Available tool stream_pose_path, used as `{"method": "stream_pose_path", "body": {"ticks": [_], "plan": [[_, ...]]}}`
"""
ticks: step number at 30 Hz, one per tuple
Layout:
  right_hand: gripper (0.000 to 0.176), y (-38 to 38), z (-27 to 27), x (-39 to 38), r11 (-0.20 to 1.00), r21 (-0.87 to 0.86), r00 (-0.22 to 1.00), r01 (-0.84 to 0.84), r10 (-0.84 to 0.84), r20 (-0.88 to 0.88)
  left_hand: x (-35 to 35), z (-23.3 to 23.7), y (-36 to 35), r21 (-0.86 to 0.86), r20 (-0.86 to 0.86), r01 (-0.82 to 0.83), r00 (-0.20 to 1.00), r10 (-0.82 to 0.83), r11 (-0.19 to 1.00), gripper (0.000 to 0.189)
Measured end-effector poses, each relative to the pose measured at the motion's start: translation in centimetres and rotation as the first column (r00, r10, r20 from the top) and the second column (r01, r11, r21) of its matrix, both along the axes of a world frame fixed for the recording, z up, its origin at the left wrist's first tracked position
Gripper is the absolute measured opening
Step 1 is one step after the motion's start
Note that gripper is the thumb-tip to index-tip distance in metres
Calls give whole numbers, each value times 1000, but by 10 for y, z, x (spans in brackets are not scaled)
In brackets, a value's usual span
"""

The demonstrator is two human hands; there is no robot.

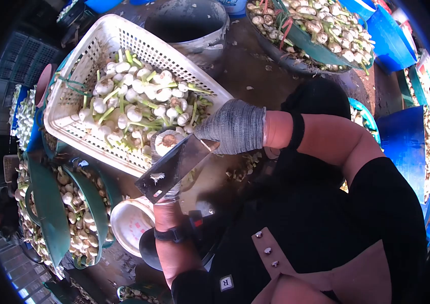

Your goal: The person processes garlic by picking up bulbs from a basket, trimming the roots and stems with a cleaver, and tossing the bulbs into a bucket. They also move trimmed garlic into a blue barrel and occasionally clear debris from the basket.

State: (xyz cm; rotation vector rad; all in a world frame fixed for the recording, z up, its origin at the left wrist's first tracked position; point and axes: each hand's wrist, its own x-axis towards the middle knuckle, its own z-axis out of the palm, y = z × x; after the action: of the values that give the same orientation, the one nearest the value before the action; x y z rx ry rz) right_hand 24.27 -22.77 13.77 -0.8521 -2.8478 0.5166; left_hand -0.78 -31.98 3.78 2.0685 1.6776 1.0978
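Grey-gloved right hand (pixel 231 126) gripping cleaver (pixel 177 168), left hand (pixel 169 193) holding garlic (pixel 167 141)

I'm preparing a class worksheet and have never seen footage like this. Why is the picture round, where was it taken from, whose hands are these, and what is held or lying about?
There is no machine here. A person wears one camera on the head, looking down at their own gloved hands; its wide lens makes the picture round and bent. The right hand grips a broad cleaver. The left hand, mostly hidden behind the blade, seems to hold a garlic bulb, root end towards the camera. Behind them, a white basket holds white bulbs with green stalks. Green tubs on the left hold more garlic. A white bowl sits beside the left wrist, and a grey bucket stands beyond the basket.
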Motion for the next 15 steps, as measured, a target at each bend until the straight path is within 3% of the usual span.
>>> {"method": "stream_pose_path", "body": {"ticks": [6, 15], "plan": [[23, -8, 14, -2, 998, -59, 999, -27, 29, 32, 0, -3, -8, -8, -58, 66, 996, -66, 998, 49], [17, 10, -54, -1, 991, -113, 996, 77, -80, -26, 6, -8, -2, -12, -99, 274, 957, -274, 962, 47]]}}
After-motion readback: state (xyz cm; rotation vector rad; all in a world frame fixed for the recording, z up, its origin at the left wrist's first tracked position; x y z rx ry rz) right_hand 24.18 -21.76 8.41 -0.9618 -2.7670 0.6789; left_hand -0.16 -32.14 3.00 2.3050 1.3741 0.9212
